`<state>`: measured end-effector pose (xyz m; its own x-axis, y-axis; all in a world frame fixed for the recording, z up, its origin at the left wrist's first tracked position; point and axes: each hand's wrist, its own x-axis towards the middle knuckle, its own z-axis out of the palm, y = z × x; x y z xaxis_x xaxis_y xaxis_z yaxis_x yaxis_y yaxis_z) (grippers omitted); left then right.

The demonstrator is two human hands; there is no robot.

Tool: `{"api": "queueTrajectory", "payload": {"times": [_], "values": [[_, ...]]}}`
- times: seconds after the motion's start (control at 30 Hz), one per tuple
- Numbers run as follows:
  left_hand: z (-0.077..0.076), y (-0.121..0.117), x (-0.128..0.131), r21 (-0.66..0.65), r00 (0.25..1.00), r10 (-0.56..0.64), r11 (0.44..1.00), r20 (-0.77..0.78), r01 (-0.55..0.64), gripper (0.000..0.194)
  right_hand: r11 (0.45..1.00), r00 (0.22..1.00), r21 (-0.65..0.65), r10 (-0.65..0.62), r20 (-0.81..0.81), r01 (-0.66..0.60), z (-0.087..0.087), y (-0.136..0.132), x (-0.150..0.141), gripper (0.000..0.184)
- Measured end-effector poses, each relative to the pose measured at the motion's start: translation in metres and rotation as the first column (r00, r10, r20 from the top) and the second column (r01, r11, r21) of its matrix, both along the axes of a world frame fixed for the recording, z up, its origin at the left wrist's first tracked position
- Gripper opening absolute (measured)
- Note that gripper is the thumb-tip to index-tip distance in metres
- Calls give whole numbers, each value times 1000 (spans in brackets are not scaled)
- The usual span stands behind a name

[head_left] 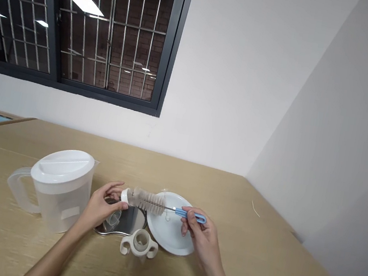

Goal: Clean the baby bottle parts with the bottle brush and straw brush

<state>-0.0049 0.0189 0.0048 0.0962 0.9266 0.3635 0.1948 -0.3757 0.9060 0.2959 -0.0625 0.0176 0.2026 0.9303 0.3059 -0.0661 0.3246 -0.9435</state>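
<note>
The right hand [201,233] is closed around the blue handle of a bottle brush [154,202], which reaches leftward from its fingers above the white plate [171,242] and metal tray [130,223]. At the bristled end, the left hand [104,204] pinches a small white ring [125,196] between thumb and fingers, the bristles meeting it. Nearer the person, a two-handled bottle [140,241] stands upright below the brush.
</note>
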Motion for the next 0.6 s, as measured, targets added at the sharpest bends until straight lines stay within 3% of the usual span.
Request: {"api": "queueTrajectory", "payload": {"times": [0.17, 0.33, 0.47, 0.6], "values": [[0, -1, 0, -6, 999, -30, 1000, 19, 30, 68, 1000, 1000, 9, 2, -6, -2, 0, 0, 0, 42], [-1, -4, 0, 143, 990, 95, 987, -104, -80, 60, 999, 998, -13, -37, -56, 37, 0, 1, -1, 43], [0, -8, 0, 232, 973, 125, 970, -192, -79, 53, 998, 994, -30, -59, -92, 56, -2, 2, -2, 44], [3, -8, 1, 187, 980, 113, 979, -165, -82, 58, 999, 996, -20, -51, -79, 49, -1, 1, -2, 43]]}}
